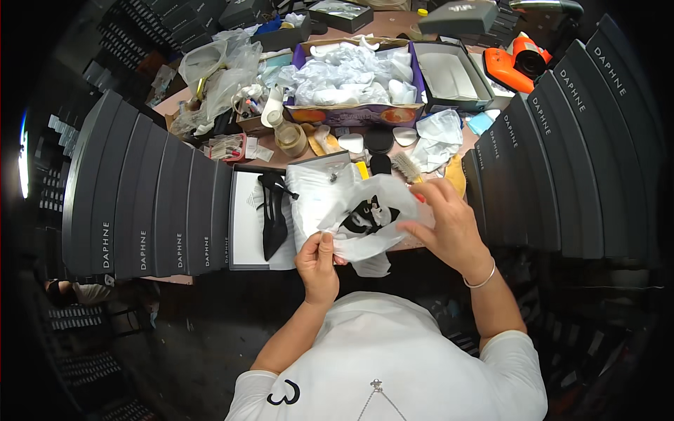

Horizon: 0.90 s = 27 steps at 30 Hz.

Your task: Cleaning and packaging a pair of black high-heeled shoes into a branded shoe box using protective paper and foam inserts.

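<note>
My left hand (319, 270) pinches the near-left rim of a thin white plastic bag (375, 245) between thumb and fingers. The bag's mouth gapes upward, and something black with pale bits (368, 215) shows inside; its kind is unclear. At the bag's right side is my right hand (449, 224), thumb and fingers spread apart, the thumb close to the rim. Left of the bag, a black high-heeled shoe (274, 221) lies in an open shoebox (242, 245) with white lining. White striped tissue paper (309, 200) covers the box's right part.
Dark shoeboxes stand in rows at left (126, 189) and right (576, 154). Behind are a purple carton (358, 114) of white crumpled wrapping, a grey box (453, 77), an orange tape dispenser (516, 63), a glass jar (290, 138), a brush (406, 167) and a red tray (228, 149).
</note>
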### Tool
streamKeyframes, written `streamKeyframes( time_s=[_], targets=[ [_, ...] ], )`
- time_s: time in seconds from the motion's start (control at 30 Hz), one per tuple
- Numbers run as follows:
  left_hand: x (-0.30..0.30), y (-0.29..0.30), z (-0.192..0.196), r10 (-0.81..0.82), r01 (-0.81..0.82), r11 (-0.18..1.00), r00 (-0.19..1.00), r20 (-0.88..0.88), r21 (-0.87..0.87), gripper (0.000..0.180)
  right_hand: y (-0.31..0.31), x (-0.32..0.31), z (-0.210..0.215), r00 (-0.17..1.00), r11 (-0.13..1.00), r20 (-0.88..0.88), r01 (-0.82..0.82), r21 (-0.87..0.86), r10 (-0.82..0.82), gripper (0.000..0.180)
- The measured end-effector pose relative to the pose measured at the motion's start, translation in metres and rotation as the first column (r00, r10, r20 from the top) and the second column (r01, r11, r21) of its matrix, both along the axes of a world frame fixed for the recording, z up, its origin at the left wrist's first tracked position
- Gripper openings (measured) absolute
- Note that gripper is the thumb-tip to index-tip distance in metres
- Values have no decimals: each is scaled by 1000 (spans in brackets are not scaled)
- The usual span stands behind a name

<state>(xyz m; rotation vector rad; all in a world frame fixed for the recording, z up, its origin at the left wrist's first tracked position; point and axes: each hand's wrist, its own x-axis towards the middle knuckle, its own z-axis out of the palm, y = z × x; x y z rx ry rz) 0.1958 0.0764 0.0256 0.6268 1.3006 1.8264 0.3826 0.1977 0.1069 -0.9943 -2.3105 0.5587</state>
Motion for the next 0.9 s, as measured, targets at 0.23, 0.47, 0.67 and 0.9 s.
streamKeyframes(
  time_s=[0.23,0.47,0.67,0.9],
  targets=[
    [-27,-17,-49,-208,173,972,949,-235,-161,51,3,-20,-81,873,916,-486,-164,-366,-37,32],
    [-62,-13,-63,-422,748,612,582,695,-254,62,-40,-55,-31,769,773,-288,-621,-128,570,36],
    [-43,46,-8,-694,601,671,715,-85,-434,84,-42,10,-15,928,918,9,-366,-153,372,74],
    [0,162,20,-963,881,109,-21,-268,-460,83,-15,53,-101,994,887,38,109,-449,-102,98]
  ],
)
